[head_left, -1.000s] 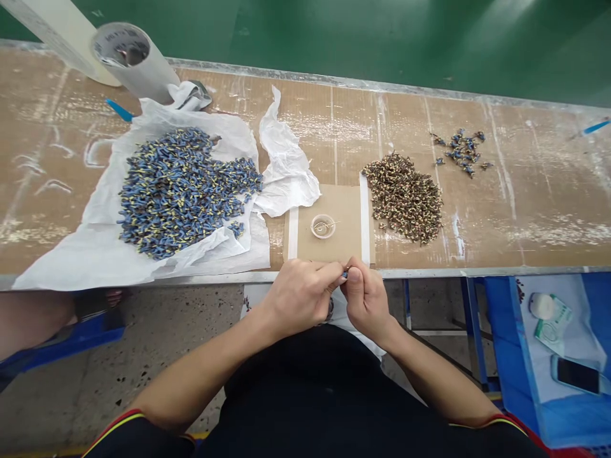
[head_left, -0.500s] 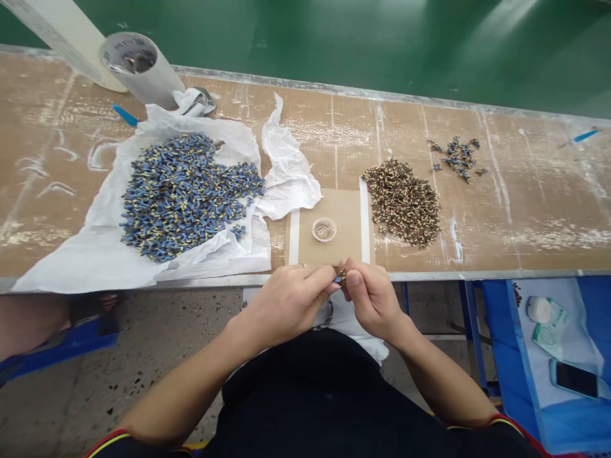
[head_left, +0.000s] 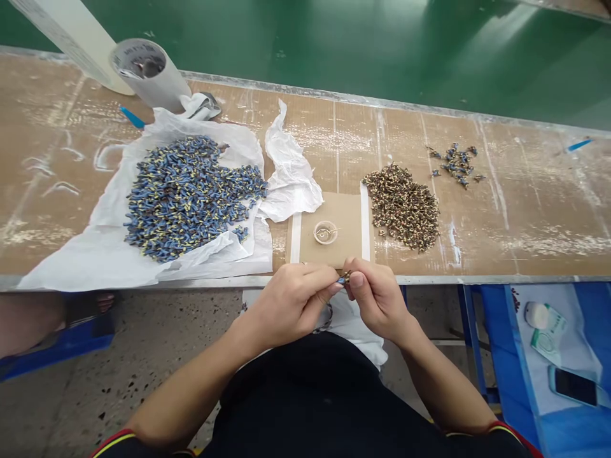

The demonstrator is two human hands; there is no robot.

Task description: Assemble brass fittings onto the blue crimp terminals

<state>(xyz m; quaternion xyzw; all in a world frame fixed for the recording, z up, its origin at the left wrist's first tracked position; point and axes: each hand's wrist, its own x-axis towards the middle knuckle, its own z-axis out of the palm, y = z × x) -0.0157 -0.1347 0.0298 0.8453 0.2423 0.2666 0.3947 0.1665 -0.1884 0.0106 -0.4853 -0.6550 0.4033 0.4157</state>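
Observation:
At the table's front edge, my left hand [head_left: 291, 302] is closed in a pinch on a small blue piece [head_left: 342, 280]. The fingers of my right hand [head_left: 377, 299] are pinched against its other end, where a small brown-and-yellow piece [head_left: 347, 276] shows; whether the two are joined I cannot tell. Just beyond my hands, a small clear cup [head_left: 325, 233] with a thin stick across it stands on a cardboard sheet [head_left: 346, 216]. A heap of blue-and-yellow pieces [head_left: 186, 197] lies to the left on white paper [head_left: 95, 245]. To the right is a heap of brown-and-cream pieces [head_left: 405, 207].
A small scattered group of blue-and-brown pieces [head_left: 458, 164] lies farther right. A grey tube container [head_left: 150, 76] stands at the back left. A phone [head_left: 575, 385] rests on a blue-covered surface [head_left: 520, 375] at lower right. Someone's leg [head_left: 28, 324] shows at lower left.
The view has shifted slightly. My hands stay together in the same pinch, with the small blue piece between the fingertips turned only a little.

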